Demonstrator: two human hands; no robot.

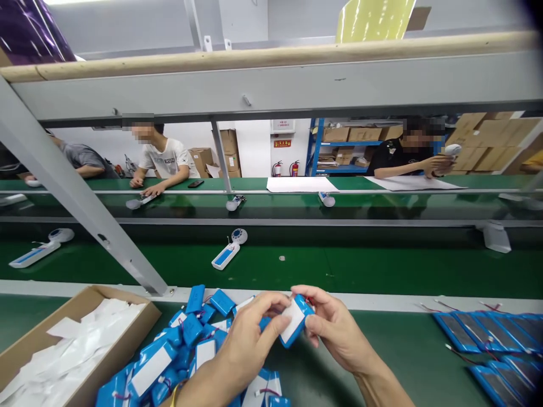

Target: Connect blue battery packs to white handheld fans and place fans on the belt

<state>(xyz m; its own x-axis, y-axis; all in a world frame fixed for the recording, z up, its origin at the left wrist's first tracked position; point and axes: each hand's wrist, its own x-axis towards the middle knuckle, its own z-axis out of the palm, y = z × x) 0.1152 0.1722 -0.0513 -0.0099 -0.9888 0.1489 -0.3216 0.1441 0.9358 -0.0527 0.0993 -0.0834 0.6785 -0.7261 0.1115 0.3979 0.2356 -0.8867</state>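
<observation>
Battery pack (296, 321), blue with a white patch, sits clamped in the grip of both your hands, left (259, 333) and right (335, 329), above the table (322, 373); more packs (182, 345) lie left of it.

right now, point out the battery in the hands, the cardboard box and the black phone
held battery (292, 324): head view, on its white label
cardboard box (127, 342): head view, on its right wall
black phone (195, 183): head view, middle of its top
</observation>
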